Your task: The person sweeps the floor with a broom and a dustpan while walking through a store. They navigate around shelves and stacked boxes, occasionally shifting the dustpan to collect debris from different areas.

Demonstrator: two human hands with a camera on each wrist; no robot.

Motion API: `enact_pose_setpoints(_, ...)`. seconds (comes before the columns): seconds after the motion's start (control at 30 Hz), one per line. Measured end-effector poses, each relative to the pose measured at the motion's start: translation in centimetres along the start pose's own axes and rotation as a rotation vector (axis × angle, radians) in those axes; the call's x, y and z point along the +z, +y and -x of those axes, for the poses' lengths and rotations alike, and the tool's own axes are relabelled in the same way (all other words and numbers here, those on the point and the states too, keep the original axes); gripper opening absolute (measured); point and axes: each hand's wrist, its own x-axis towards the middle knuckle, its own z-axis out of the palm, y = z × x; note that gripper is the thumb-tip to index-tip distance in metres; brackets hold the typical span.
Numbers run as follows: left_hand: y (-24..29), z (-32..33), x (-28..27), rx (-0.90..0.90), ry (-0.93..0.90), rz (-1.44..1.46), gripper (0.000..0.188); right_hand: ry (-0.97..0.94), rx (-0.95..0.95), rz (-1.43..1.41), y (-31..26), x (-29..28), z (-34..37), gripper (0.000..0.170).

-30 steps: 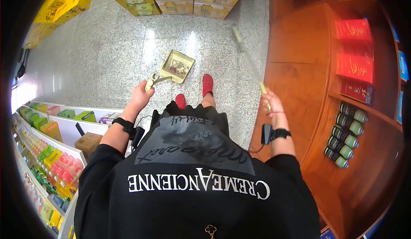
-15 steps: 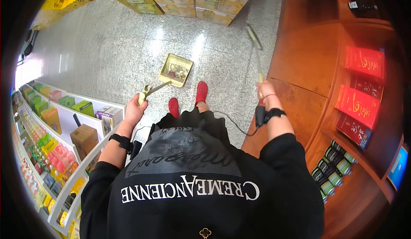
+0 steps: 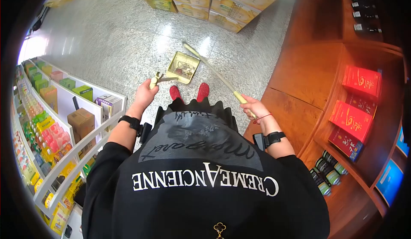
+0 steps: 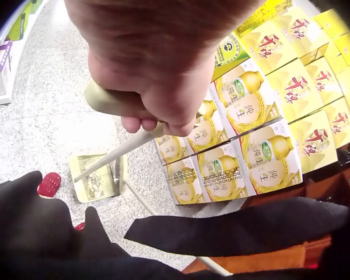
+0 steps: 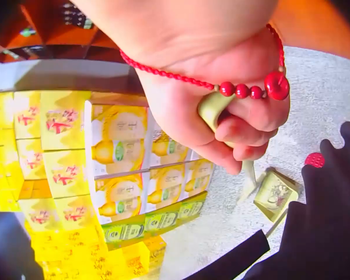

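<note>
Dustpan (image 3: 180,57) with litter (image 3: 185,70) inside, on speckled floor (image 3: 107,46). Left hand (image 3: 145,94) curled round its handle; right hand (image 3: 255,106) grips broom (image 3: 218,73), head beside pan's far edge. Red shoes (image 3: 203,92) close on near side; stacked cartons (image 3: 233,5) beyond, wooden cabinet (image 3: 299,95) right.

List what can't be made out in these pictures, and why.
Debris in the dustpan: its makeup, too small in the head view.
Black bottles: label text, too small in the head view.
Broom: part of its stick, behind black cloth in the left wrist view.
Dustpan handle: upper part, behind black cloth in the right wrist view.
</note>
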Motion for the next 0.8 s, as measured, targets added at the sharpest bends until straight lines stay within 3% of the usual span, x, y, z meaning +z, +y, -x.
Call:
enact_pose_setpoints(0.3, -3.9, -0.6, -2.7, -0.010, 0.108, 0.118, 0.030, 0.077, -0.124, 0.362, -8.4, 3.6, -2.4, 0.061)
enact_pose_setpoints(0.37, -3.4, 0.0, -4.7, -0.093, 0.084, 0.155, 0.028, 0.129, -0.185, 0.433, -10.2, 4.9, -5.3, 0.044)
enact_pose_setpoints(0.4, -4.5, -0.2, -5.0, -0.066, 0.118, 0.203, 0.028, 0.123, -0.185, 0.440, -11.3, 5.6, -7.0, 0.044)
enact_pose_setpoints(0.47, -6.9, -1.1, -5.7, -0.075, 0.127, 0.175, 0.029, 0.122, -0.081, 0.244, -12.6, 7.2, -9.6, 0.025)
enact_pose_setpoints(0.57, -9.5, -2.2, -7.5, -0.078, 0.131, 0.161, 0.030, 0.178, -0.059, 0.275, -12.8, 11.8, -11.3, 0.014)
enact_pose_setpoints(0.6, -10.2, -2.5, -8.1, -0.081, 0.130, 0.177, 0.031, 0.122, -0.056, 0.275, -12.1, 12.9, -12.2, 0.025)
enact_pose_setpoints(0.7, -12.3, -3.4, -10.1, -0.063, 0.128, 0.133, 0.032, 0.071, -0.031, 0.464, -10.4, 17.7, -11.9, 0.038)
enact_pose_setpoints(0.73, -12.6, -3.7, -11.1, -0.143, 0.090, 0.134, 0.033, 0.068, -0.030, 0.480, -10.8, 19.6, -11.2, 0.038)
enact_pose_setpoints(0.8, -15.0, -4.9, -12.0, -0.143, 0.107, 0.178, 0.032, 0.012, 0.070, 0.502, -12.0, 23.0, -9.6, 0.050)
